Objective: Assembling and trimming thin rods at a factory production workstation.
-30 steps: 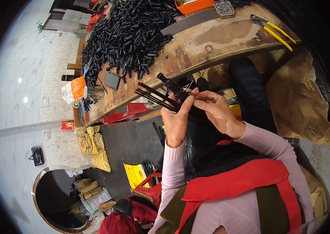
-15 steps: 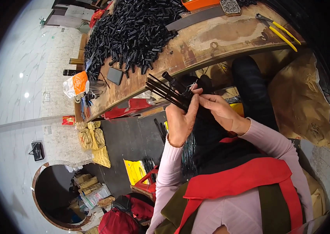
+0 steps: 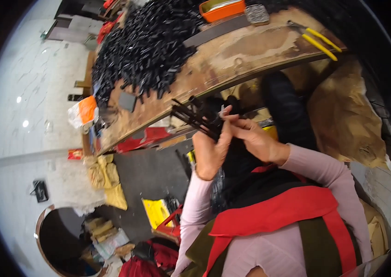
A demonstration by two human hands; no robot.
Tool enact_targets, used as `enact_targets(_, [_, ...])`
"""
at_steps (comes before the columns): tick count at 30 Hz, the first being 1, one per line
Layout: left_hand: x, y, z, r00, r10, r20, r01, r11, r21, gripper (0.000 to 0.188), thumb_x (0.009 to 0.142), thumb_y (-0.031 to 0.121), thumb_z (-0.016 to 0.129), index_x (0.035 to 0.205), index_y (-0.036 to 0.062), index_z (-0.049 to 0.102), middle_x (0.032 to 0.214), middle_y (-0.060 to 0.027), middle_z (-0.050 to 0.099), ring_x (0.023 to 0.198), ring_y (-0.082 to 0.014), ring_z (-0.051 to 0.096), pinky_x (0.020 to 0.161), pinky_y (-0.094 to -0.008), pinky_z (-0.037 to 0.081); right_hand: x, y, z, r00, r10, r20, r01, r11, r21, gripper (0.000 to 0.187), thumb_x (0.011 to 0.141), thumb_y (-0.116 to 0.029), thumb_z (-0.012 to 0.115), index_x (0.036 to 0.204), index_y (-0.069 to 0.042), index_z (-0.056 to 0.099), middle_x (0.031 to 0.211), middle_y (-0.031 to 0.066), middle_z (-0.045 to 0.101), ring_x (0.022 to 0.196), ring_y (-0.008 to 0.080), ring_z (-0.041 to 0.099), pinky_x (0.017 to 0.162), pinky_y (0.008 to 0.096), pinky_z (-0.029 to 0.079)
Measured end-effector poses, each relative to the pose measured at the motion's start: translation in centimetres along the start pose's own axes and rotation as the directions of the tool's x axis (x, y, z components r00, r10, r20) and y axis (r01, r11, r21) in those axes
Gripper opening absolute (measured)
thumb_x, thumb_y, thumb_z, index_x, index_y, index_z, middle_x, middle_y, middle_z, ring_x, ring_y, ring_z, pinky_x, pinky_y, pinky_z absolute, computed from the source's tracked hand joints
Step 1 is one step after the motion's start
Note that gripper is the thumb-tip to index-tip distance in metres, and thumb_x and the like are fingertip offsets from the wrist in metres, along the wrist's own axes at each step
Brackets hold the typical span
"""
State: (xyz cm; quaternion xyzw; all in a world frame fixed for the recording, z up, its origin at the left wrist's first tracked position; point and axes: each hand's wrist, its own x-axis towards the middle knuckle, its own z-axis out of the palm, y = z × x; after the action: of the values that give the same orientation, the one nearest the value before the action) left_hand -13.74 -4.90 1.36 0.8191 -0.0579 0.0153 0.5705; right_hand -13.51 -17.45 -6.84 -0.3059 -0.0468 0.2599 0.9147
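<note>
My left hand (image 3: pixel 208 156) is closed round a bundle of thin black rods (image 3: pixel 187 115), held just off the table's near edge. A thicker black tube (image 3: pixel 196 102) lies among the rods, its end pointing toward the table. My right hand (image 3: pixel 261 139) is pinched against the left fingertips at the near side of the bundle. A small pale sliver (image 3: pixel 222 111) shows by the touching fingers, blurred, perhaps a wire. What the right fingertips grip is hidden.
A worn wooden table (image 3: pixel 223 69) carries a heap of short black tubes (image 3: pixel 144 51), a grey square piece (image 3: pixel 127 101), yellow-handled pliers (image 3: pixel 318 40), an orange box (image 3: pixel 222 10) and a tin of small metal bits (image 3: pixel 256 15). Brown paper (image 3: pixel 343 115) hangs at right.
The whole view has shifted and blurred slightly, so the table things sit further left. Both hands keep the same hold on the bundle, fingertips still together.
</note>
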Motion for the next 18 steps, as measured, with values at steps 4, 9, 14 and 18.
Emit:
enact_targets(4, [-0.4, -0.2, -1.2, 0.989, 0.019, 0.145, -0.012, 0.999, -0.052, 0.027, 0.099, -0.001, 0.041, 0.108, -0.0088, 0.065, 0.114, -0.0167, 0.067, 0.119, -0.0276, 0.059, 0.100, -0.0369, 0.045, -1.3, -5.5, -1.8, 0.987, -0.110, 0.119, 0.161, 0.606, -0.779, 0.026, 0.096, -0.022, 0.060, 0.105, 0.001, 0.068, 0.104, 0.0072, 0.067, 0.098, 0.0171, 0.061, 0.087, 0.0292, 0.046])
enact_targets(9, [-2.6, -1.5, 0.4, 0.994, 0.019, 0.104, 0.037, 0.859, -0.510, 0.018, 0.101, 0.013, 0.048, 0.101, -0.0035, 0.052, 0.084, -0.0104, 0.059, 0.080, -0.0210, 0.061, 0.079, -0.0346, 0.050, -0.6, -18.8, -6.6, 0.713, -0.579, 0.397, -0.069, -0.620, -0.781, 0.024, 0.084, -0.019, 0.067, 0.103, -0.004, 0.062, 0.103, 0.0142, 0.055, 0.101, 0.0327, 0.053, 0.087, 0.0406, 0.045])
enact_targets(14, [-2.9, -1.2, 3.9, 0.996, 0.002, 0.087, 0.068, 0.593, -0.802, 0.042, 0.090, 0.032, 0.070, 0.115, 0.0072, 0.048, 0.069, 0.0002, 0.040, 0.055, -0.0094, 0.034, 0.050, -0.0249, 0.029, 0.5, -24.6, -14.6, 0.746, -0.618, 0.247, -0.312, -0.652, -0.691, 0.034, 0.087, -0.028, 0.068, 0.105, -0.002, 0.057, 0.097, 0.0151, 0.049, 0.095, 0.0322, 0.048, 0.082, 0.0390, 0.042])
enact_targets(18, [-2.6, -2.1, 3.6, 0.990, -0.062, 0.126, 0.137, 0.621, -0.772, 0.034, 0.091, 0.022, 0.068, 0.113, 0.0056, 0.048, 0.068, 0.0009, 0.041, 0.052, -0.0082, 0.033, 0.048, -0.0239, 0.028, 0.8, -24.8, -15.0, 0.756, -0.627, 0.187, -0.071, -0.362, -0.930, 0.034, 0.093, -0.031, 0.062, 0.104, 0.001, 0.055, 0.091, 0.0118, 0.052, 0.086, 0.0235, 0.054, 0.077, 0.0324, 0.044])
